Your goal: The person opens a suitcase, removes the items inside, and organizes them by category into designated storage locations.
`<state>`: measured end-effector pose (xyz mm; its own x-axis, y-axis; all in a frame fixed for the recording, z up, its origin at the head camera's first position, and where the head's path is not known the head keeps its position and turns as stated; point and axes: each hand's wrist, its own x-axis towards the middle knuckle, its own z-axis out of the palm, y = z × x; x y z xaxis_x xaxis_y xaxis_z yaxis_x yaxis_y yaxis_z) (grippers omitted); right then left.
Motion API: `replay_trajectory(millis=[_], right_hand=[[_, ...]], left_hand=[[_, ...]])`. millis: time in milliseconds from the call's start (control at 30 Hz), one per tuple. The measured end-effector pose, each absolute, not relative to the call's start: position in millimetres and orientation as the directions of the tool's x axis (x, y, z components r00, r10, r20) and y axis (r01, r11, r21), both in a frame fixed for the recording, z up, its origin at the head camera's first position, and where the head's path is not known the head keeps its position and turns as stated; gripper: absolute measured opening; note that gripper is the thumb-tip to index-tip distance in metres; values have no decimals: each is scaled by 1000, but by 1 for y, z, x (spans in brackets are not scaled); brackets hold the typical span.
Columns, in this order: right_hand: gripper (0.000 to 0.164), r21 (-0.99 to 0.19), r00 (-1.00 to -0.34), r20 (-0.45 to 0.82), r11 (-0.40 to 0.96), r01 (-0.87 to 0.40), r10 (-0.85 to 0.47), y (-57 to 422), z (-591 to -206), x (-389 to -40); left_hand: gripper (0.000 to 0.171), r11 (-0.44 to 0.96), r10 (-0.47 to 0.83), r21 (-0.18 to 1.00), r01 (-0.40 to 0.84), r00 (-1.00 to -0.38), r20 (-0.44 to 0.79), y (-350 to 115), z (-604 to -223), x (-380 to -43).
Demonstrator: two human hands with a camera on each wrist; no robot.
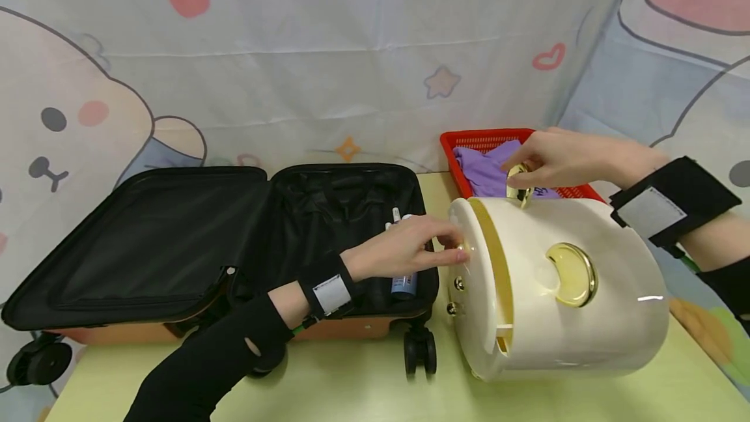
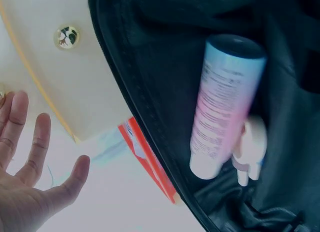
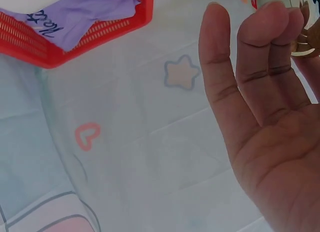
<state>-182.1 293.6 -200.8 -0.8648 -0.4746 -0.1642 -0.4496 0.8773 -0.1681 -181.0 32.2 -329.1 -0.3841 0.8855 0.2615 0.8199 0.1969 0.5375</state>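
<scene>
A glossy white rounded box (image 1: 621, 266) with gold trim lies on the table. My left hand (image 1: 413, 246) is at its left end panel (image 1: 471, 292), thumb and fingertips pinching a small gold knob (image 2: 2, 95) largely hidden by the fingers. The other fingers are spread in the left wrist view. A gold-coloured gap shows between panel and body. On top of the box, my right hand (image 1: 545, 158) grips an upright gold handle (image 1: 520, 191) between thumb and curled fingers; in the right wrist view this handle (image 3: 305, 46) is partly behind the fingers.
An open black-lined suitcase (image 1: 146, 246) stands left of the box, with a blue-pink bottle (image 2: 227, 106) and a small white item (image 2: 251, 144) inside. Behind the box, a red basket (image 1: 486, 140) holds a purple cloth (image 1: 486, 165). A printed curtain (image 1: 328, 38) hangs behind.
</scene>
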Motion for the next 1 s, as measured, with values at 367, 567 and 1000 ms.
replay_trajectory(millis=[367,567,1000], right_hand=[[41,-263,-858,-297,900,-348,-419,307,-200,-188],[48,-367,-827,-431,907,-205,-361,307,-198,-190],[48,-338,-799,-487,920,-199,-352,328,-196,-178]], left_hand=[[12,160,875,559,814,-379,301,24,-335,-186],[13,173,875,557,812,-386,292,28,-332,-185],[14,139,886,606,784,-371,277,30,-333,-181]])
